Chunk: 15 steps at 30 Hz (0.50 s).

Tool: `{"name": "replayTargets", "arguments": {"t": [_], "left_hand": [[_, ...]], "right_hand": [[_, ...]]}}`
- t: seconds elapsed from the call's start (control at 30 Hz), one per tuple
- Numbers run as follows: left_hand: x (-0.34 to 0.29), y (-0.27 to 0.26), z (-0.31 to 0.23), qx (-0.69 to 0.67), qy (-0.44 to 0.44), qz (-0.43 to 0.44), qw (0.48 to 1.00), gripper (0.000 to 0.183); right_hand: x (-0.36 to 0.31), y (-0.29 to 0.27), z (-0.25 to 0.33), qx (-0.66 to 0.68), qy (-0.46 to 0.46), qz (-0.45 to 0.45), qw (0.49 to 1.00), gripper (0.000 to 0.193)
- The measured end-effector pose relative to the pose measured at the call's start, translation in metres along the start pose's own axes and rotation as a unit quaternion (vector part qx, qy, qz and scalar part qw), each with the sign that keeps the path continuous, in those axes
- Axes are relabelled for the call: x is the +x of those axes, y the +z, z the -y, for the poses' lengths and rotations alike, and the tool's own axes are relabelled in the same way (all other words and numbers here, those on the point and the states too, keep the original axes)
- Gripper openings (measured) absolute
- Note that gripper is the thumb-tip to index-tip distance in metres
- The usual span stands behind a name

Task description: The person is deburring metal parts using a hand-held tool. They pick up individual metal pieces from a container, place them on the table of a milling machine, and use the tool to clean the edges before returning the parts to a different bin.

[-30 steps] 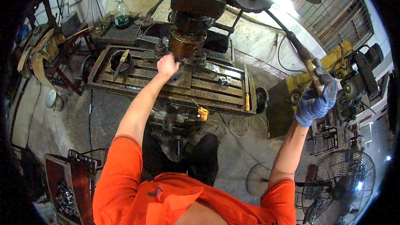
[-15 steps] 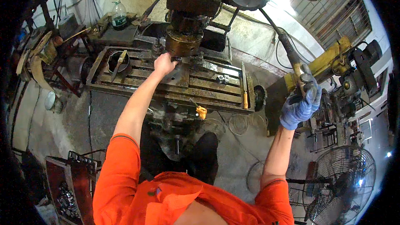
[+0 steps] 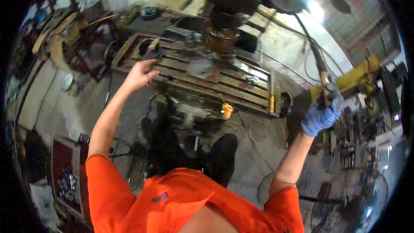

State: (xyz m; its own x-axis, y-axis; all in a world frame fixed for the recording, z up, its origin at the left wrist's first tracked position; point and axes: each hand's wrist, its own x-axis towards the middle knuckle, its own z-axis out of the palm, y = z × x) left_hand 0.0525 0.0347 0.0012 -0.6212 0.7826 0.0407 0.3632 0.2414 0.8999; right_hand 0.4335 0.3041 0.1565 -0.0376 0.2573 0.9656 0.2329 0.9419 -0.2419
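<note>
Steel, long and dark, the machine's lever (image 3: 317, 58) ends in the gloved right hand (image 3: 321, 114), which grips its handle in a closed fist, lower than a second ago. Across the slotted work table (image 3: 224, 84), the bare left hand (image 3: 139, 74) has come off the spindle area and hovers with fingers spread at the table's left edge, well apart from the lever.
</note>
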Motion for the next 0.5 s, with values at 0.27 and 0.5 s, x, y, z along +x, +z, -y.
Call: {"name": "replayTargets", "arguments": {"t": [0.27, 0.5], "left_hand": [[-0.172, -0.135, 0.073, 0.039, -0.092, -0.236, 0.967, 0.046], [-0.375, -0.226, 0.148, 0.079, -0.218, -0.532, 0.814, 0.038]], "right_hand": [[-0.010, -0.027, -0.044, -0.142, -0.119, 0.039, 0.982, 0.024], [-0.026, -0.020, -0.070, -0.105, -0.133, 0.010, 0.986, 0.036]]}}
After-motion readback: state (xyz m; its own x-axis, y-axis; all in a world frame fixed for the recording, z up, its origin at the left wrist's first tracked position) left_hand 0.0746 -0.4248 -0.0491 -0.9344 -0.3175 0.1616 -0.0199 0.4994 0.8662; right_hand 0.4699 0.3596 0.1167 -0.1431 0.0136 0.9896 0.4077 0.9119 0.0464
